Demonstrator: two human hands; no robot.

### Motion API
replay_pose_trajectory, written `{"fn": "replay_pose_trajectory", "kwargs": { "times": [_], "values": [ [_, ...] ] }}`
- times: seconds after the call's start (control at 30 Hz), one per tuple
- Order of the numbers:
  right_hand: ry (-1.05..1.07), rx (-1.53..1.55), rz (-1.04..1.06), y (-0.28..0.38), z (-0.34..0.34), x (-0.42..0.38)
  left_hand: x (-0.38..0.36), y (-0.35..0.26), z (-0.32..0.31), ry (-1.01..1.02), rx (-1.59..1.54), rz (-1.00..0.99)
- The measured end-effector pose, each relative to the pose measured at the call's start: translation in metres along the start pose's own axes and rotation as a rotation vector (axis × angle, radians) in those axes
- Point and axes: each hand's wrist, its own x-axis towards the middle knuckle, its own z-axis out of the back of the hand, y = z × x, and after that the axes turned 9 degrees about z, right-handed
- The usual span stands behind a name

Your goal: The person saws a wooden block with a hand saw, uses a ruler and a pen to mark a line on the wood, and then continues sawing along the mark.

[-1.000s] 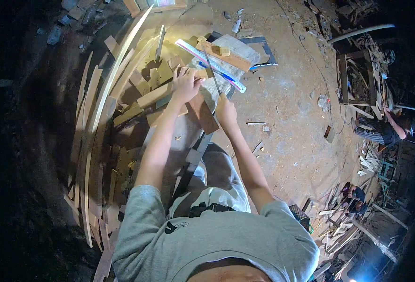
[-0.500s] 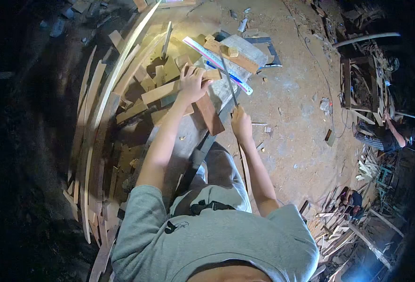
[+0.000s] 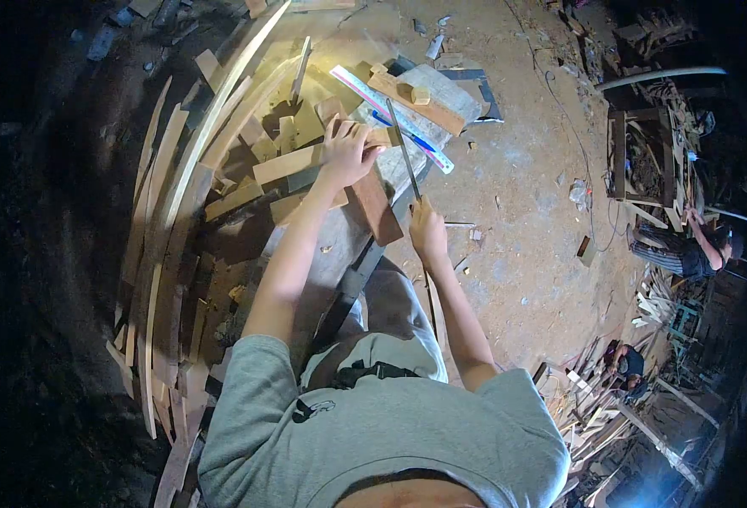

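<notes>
My left hand (image 3: 347, 152) is closed over a pale wooden strip (image 3: 289, 165), pressing it down across a reddish-brown wooden block (image 3: 377, 210). The strip's short end shows to the right of my fingers. In my right fist (image 3: 427, 229) is the handle of a saw (image 3: 405, 157), its long thin blade seen nearly edge-on. The blade points up and away, crossing right at the strip's end. Just beyond the blade lie a white ruler (image 3: 356, 86) and a blue pen (image 3: 424, 142).
A wooden block (image 3: 424, 103) with a small offcut (image 3: 421, 95) on it lies at the bench's far end. Offcuts and long boards (image 3: 166, 229) crowd the left. Two people (image 3: 686, 250) are at the far right, beside wood piles and a wooden frame (image 3: 642, 157).
My right hand has shifted slightly down and left with the saw, and the blade now sits closer to the strip's end. My left hand stays in place.
</notes>
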Motion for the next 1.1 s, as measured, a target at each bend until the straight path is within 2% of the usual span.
{"fn": "replay_pose_trajectory", "kwargs": {
  "times": [0.07, 0.23, 0.33, 0.4, 0.5, 0.6, 0.73, 0.8, 0.83, 0.9, 1.03, 1.1],
  "values": [
    [-0.003, 0.016, 0.011, -0.003, -0.004, 0.001, -0.001, 0.001, -0.001, -0.068, -0.023, -0.049],
    [-0.027, 0.074, 0.029, 0.011, -0.002, 0.015, -0.001, 0.004, -0.005, -0.044, -0.108, -0.042],
    [-0.048, 0.042, 0.033, 0.003, -0.007, -0.001, 0.002, 0.002, -0.004, -0.049, -0.131, -0.037],
    [-0.006, 0.025, -0.046, 0.0, -0.005, -0.027, 0.001, 0.0, -0.002, -0.056, -0.09, -0.033],
    [-0.118, -0.048, 0.048, -0.011, -0.018, -0.015, 0.001, -0.001, 0.003, -0.011, -0.098, -0.038],
    [-0.094, -0.039, 0.065, -0.005, -0.022, 0.016, 0.001, -0.003, 0.004, 0.011, -0.104, -0.013],
    [-0.087, -0.06, 0.07, -0.013, -0.022, -0.023, 0.002, -0.003, 0.002, -0.048, -0.106, -0.008],
    [-0.03, -0.063, -0.037, -0.006, -0.012, -0.035, 0.001, -0.002, 0.0, -0.046, -0.127, -0.019],
    [-0.03, -0.063, -0.045, -0.007, -0.015, -0.029, 0.001, -0.002, 0.002, -0.029, -0.102, -0.026],
    [-0.096, -0.025, 0.114, -0.007, -0.023, 0.005, 0.002, -0.003, 0.002, -0.034, -0.083, -0.035],
    [-0.046, -0.097, 0.061, 0.002, -0.015, 0.015, 0.002, -0.005, 0.002, 0.047, -0.048, 0.055],
    [-0.083, -0.05, 0.062, 0.0, -0.008, -0.02, 0.001, -0.006, 0.002, -0.09, -0.03, 0.001]
  ]
}}
